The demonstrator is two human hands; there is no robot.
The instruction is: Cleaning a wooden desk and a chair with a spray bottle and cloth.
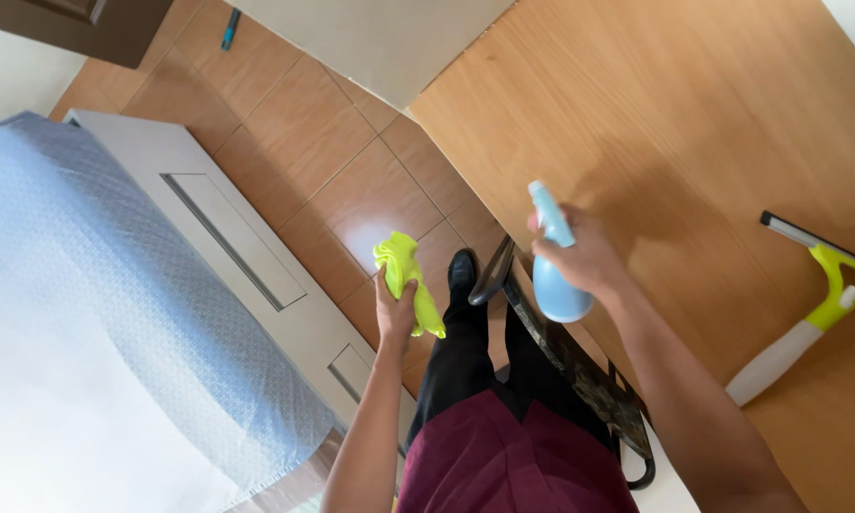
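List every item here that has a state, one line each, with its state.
left hand: shut on the yellow cloth
yellow cloth: bunched, held above the floor
right hand: shut on the spray bottle
spray bottle: upright, lifted at the wooden table
squeegee: lying flat on that table, untouched

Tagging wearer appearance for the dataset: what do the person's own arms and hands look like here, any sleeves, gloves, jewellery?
Both arms are bare from the bottom edge of the frame down to the hands, with no sleeves in view. The left hand and right hand wear no gloves. No watch, ring or bracelet shows on either wrist or on the visible fingers. Clothing appears only lower on the body: a maroon garment over black trousers.
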